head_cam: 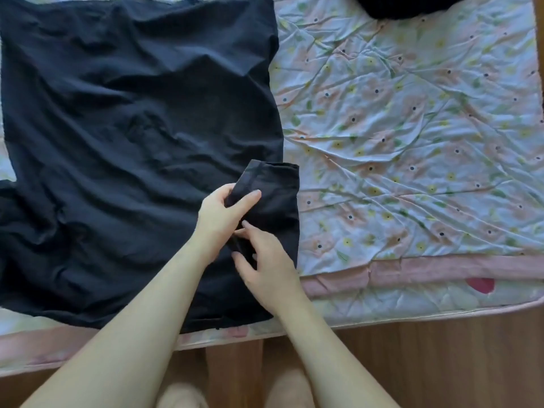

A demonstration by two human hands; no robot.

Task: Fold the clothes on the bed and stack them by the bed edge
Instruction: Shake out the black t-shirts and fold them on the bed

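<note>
Black T-shirt (pixel 132 119): we see it spread flat over the left half of the bed, its hem running along the top of the view and its long axis pointing from the bed edge away from us.
Left hand (pixel 219 214): we have it closed around the folded-in sleeve, fingers curled over the cloth, thumb lying across it.
Sleeve (pixel 273 195): it lies turned inward along the shirt's right side edge, just past both hands and touching them, its cuff end pointing away from us.
Right hand (pixel 265 260): we pinch the nearer end of the sleeve, fingers half closed on the cloth; it sits nearer the bed edge than the left.
Floral bedsheet (pixel 412 128): bare to the right.
Dark garment (pixel 409 5): bunched at the far top right, well apart.
</note>
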